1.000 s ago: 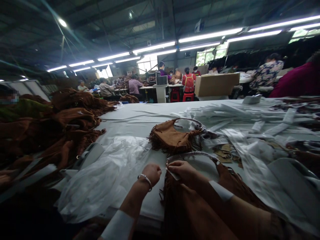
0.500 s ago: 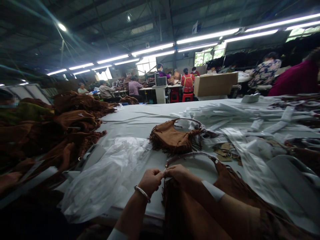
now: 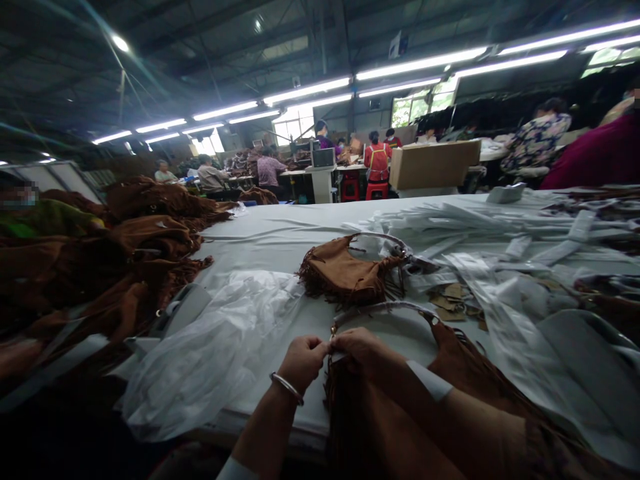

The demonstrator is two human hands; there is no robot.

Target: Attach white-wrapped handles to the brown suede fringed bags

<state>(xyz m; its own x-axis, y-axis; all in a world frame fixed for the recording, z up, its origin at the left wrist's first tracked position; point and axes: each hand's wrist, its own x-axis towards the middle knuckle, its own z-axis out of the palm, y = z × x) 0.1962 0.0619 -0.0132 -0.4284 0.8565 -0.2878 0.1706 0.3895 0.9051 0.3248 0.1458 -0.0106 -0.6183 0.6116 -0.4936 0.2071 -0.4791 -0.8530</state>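
Observation:
A brown fringed handbag (image 3: 453,353) lies at the table's near edge, with its wrapped handle (image 3: 385,307) arched up beyond my hands. My left hand (image 3: 304,363), below which a silver bangle circles the wrist, is closed in a pinch at the handle's left end. Against it, fingertips almost touching, my right hand (image 3: 361,348) pinches the same corner of the bag, just below a gold-coloured ring (image 3: 333,330). The small part between the fingertips is hidden. Just beyond lies a second brown fringed handbag (image 3: 345,270), on its side.
Crumpled clear plastic bags (image 3: 220,353) lie left of my hands. A heap of brown bags (image 3: 145,233) rises farther left, beside a co-worker in green. White foam strips (image 3: 450,223), brown card tags (image 3: 453,300) and a grey panel (image 3: 590,353) lie on the right.
The camera view has shifted slightly. Both hands stay pinched at the same corner of the handbag, with hardly any movement.

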